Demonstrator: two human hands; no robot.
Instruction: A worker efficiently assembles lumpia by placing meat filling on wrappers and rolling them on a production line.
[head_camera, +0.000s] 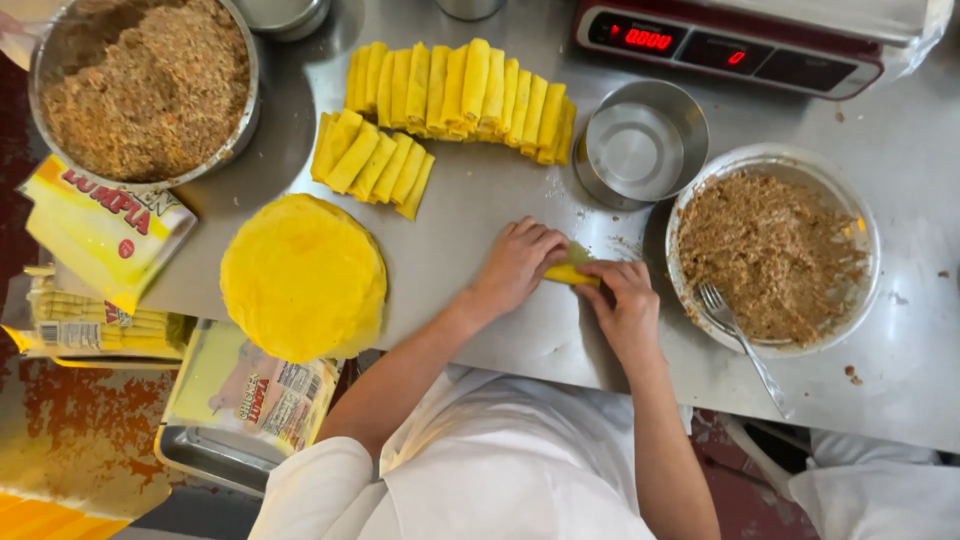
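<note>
White apron (500, 450) nearest, then both hands on steel worktop (480, 200). L hand (515, 265) & R hand (622, 300): each grip closed on yellow wrapper roll (570, 273), betw. wrapper stack (303, 277) & filling bowl (772, 250) w/ fork (738, 340).

Lighting bright, even, from overhead. Soft glare on steel table (480, 200) and empty steel bowl (640, 145). Shadows faint, short. Focus sharp centre; slight wide-angle bending at edges.
</note>
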